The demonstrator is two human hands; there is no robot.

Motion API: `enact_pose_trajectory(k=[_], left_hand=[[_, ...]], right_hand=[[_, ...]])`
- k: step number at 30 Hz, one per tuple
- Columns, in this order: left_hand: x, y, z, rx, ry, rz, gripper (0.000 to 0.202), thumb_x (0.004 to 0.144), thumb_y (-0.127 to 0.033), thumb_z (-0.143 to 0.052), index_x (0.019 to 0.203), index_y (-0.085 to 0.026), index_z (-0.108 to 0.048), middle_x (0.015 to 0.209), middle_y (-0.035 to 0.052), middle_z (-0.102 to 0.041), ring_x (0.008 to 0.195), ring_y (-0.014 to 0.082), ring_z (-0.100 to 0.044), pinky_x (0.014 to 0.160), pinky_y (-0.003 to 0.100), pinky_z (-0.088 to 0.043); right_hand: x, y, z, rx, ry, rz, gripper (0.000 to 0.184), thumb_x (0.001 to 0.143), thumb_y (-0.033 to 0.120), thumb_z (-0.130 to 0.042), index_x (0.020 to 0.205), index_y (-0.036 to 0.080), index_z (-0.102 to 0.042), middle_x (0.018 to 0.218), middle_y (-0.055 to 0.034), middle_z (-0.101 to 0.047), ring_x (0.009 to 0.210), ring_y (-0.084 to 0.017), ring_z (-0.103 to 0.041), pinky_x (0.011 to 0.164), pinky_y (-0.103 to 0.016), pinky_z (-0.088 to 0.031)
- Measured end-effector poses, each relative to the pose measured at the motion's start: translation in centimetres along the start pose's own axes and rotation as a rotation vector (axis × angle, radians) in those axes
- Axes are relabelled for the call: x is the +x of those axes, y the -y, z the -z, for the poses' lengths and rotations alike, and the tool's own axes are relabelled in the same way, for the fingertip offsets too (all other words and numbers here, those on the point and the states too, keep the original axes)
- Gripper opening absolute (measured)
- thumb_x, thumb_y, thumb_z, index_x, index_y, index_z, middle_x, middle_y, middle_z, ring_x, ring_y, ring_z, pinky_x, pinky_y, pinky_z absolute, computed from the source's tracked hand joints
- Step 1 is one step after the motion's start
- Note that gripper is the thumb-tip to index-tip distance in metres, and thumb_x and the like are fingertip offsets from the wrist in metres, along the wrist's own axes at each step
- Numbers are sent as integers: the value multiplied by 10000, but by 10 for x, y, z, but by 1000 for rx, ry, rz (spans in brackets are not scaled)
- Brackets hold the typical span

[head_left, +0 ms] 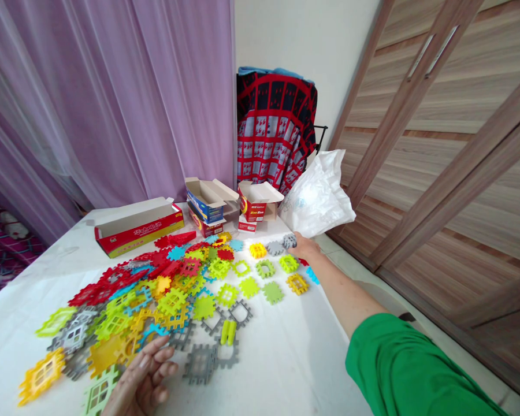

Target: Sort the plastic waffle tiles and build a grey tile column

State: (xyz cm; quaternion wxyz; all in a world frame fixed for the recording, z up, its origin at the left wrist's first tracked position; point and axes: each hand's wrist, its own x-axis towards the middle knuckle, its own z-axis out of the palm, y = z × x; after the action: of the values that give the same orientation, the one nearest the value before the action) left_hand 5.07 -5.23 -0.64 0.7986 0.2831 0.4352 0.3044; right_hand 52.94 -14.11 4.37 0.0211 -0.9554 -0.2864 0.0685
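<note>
A: Where are the hands?

B: The left hand (141,382) lies open with its fingers spread, holding nothing, at the near edge of the heap of plastic waffle blocks (156,294). The right hand (305,247), in a green sleeve (398,370), is right of the heap, beside a grey block (289,241). A white plastic bag (316,193) rises just above that hand, but I can't tell if it's gripped.

A: How much is spread out, and how much is still piled?

B: Ten single blocks (265,268) lie apart, right of the heap. At least four grey frames (200,364) and one yellow connector (227,332) sit on its near side. The heap itself overlaps too much to count.

A: Anything else?

B: Five cardboard cartons (208,199) stand beyond the heap, three of them open, with two small ones underneath
</note>
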Motion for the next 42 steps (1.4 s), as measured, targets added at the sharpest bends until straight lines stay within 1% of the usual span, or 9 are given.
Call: enact_pose_trajectory(k=[5,10,15,21,25,28,34,38,42], left_hand=[[1,1,3,8,15,-8,660,552,-364,-889,1156,-246,-650,912,50,-749,733,217,-705,450,222,-530],[0,0,0,2,29,-7,610,555,-381,-890,1110,-258,-670,906,41,-750,729,212,-703,460,225,-535],[-1,0,0,3,16,-3,613,530,-390,-898,1087,-247,-685,900,46,-747,720,215,-701,445,227,-530],[-2,-1,-2,9,27,-4,580,561,-383,-885,1091,-252,-688,916,44,-749,736,211,-702,454,221,-533],[-4,-1,-4,11,7,-22,575,557,-394,-886,1078,-246,-693,909,44,-745,736,209,-701,438,205,-519],[-3,0,-2,10,14,-21,586,560,-395,-884,1091,-247,-686,917,49,-744,740,218,-701,445,218,-528],[0,1,2,-1,26,-14,584,593,-370,-870,1128,-246,-670,922,57,-745,733,210,-697,445,209,-512],[-1,0,2,-5,32,-9,561,586,-365,-873,1102,-252,-682,921,53,-747,734,215,-699,449,216,-515],[-1,0,1,-11,32,-3,542,581,-354,-876,1079,-253,-690,906,46,-749,725,215,-699,434,211,-505]], right_hand=[[-2,0,2,7,-1,1,744,808,439,-620,1465,228,-344,1268,-140,-640,1184,-312,-590,940,-413,-455],[-1,-1,3,10,-30,20,811,802,517,-618,1491,204,-326,1370,-173,-553,1238,-333,-545,973,-427,-442],[7,-2,5,22,-51,87,767,845,573,-539,1509,258,-323,1409,-146,-524,1262,-307,-531,982,-399,-444],[22,-4,11,-10,4,143,755,832,525,-563,1512,279,-344,1383,-116,-568,1225,-294,-570,960,-374,-465],[29,-6,12,-39,45,188,714,814,471,-594,1475,267,-417,1379,-87,-588,1213,-281,-581,969,-360,-465],[30,-7,12,-55,62,211,677,807,435,-601,1447,266,-458,1395,-69,-579,1215,-264,-580,977,-343,-463],[27,-7,11,-73,67,216,670,812,410,-596,1449,263,-450,1389,-85,-583,1199,-266,-592,965,-340,-466],[26,-7,12,-79,73,205,671,816,398,-590,1455,259,-440,1390,-96,-580,1198,-271,-593,958,-344,-466],[26,-7,12,-86,75,199,682,814,417,-592,1461,280,-426,1395,-86,-576,1213,-270,-580,951,-343,-469]])
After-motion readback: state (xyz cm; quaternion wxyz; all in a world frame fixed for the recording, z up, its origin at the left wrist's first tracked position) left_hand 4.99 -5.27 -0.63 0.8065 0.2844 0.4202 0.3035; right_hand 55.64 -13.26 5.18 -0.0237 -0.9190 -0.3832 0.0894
